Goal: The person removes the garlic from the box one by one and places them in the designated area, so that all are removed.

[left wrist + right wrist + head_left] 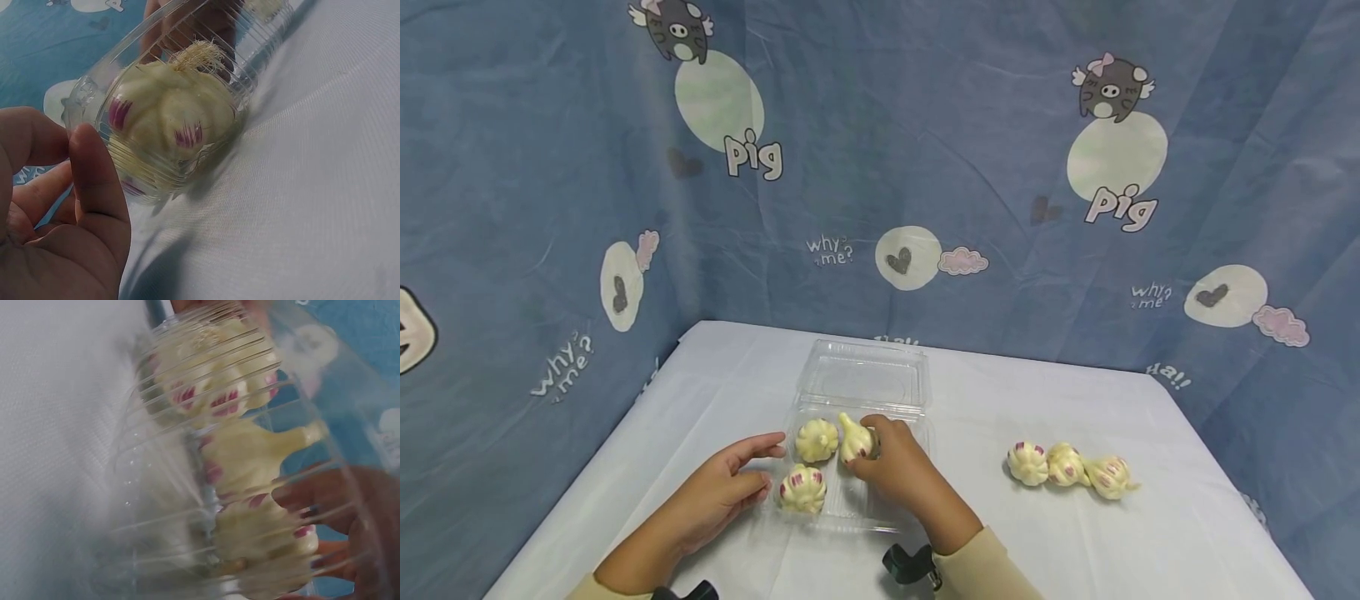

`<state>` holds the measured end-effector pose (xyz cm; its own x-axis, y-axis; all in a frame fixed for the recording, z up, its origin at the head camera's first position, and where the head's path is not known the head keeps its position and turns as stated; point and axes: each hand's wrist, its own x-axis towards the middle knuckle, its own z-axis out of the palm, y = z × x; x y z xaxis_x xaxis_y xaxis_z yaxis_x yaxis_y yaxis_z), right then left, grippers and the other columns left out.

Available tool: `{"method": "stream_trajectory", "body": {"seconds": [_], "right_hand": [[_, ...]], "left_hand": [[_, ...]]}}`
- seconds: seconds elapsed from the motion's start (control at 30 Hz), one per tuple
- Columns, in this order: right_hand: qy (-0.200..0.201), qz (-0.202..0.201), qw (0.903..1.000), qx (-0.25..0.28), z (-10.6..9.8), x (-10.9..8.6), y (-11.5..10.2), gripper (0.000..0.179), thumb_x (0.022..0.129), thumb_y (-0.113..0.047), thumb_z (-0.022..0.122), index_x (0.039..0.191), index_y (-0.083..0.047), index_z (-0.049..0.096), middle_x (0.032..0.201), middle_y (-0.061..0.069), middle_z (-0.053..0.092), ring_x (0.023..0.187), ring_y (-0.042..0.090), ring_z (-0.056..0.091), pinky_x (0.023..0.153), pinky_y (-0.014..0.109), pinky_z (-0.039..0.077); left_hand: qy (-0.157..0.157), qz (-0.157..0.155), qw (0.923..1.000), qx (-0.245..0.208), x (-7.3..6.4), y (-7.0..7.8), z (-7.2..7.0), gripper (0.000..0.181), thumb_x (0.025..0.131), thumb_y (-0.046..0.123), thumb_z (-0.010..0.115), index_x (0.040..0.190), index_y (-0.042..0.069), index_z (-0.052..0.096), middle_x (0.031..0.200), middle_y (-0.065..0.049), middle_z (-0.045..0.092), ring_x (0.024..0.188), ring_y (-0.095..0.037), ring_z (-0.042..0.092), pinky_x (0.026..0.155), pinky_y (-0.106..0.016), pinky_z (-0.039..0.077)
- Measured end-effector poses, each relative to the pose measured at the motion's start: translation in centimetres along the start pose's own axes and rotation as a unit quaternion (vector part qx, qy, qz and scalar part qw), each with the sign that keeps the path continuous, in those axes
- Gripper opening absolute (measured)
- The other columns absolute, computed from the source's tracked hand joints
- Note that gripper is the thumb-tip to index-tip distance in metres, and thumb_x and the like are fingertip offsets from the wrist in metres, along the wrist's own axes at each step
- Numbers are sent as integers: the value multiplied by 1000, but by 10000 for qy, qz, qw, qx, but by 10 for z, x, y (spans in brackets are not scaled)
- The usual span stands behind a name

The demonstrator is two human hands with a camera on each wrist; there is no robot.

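Right-hand grip: the right hand [898,462] is narrowed on a garlic bulb [853,442], thumb on its near side and fingertips on its far right
Held bulb: between the fingers, over the far half of the clear tray [865,527], just right of the far-left bulb [817,440], neck pointing away from the person; whether it rests on the tray floor I cannot tell
Left-hand grip: the left hand [718,492] is at the tray's left side, thumb and forefinger apart in the head view, their tips close to the wall; how firmly they press, if at all, I cannot tell
Near-left bulb: another bulb [803,489] sits in the tray, just beside the left thumb
Lid: the clear lid [868,373] lies folded back on the far side
Bulbs on the right: a row of three bulbs [1067,464] lies on the counter [970,400], well apart from the right hand
Slip risk: the bulb looks smooth and rounded, so a loose pinch could let it roll against its neighbour
Tray risk: the plastic seems thin and light; a knuckle catching the rim could drag or tip it if the left hand gives little support
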<state>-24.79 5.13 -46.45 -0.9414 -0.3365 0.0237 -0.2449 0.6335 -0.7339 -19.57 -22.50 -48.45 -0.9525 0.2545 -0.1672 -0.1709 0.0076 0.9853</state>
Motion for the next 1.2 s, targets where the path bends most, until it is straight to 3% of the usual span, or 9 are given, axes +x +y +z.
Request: {"method": "stream_trajectory", "body": {"seconds": [0.13,0.47,0.7,1.2], "right_hand": [[51,65,10000,-36,1,1,1,54,88,-23,84,135,-9,60,125,18,61,105,25,56,88,48,52],[93,127,9999,-11,3,1,1,49,86,-19,86,127,-7,59,118,15,61,97,22,56,81,42,51],[53,152,9998,147,3,1,-1,43,86,-14,85,117,-6,56,100,5,60,84,19,57,69,33,50],[224,-23,9996,184,2,-1,-1,41,86,-13,84,117,-6,59,98,2,60,84,16,56,69,30,49]], "left_hand": [[6,-8,10000,0,0,1,0,70,99,5,65,161,1,34,151,-21,38,83,-9,55,74,-22,54],[10,25,10000,49,1,1,1,69,99,4,64,161,1,35,150,-22,38,82,-10,55,72,-22,54],[-18,55,10000,43,0,1,0,69,99,4,64,161,0,34,149,-22,39,82,-9,55,73,-22,53],[-32,43,10000,14,0,-1,0,69,99,3,62,162,1,33,153,-23,39,83,-10,55,75,-22,55]]}}
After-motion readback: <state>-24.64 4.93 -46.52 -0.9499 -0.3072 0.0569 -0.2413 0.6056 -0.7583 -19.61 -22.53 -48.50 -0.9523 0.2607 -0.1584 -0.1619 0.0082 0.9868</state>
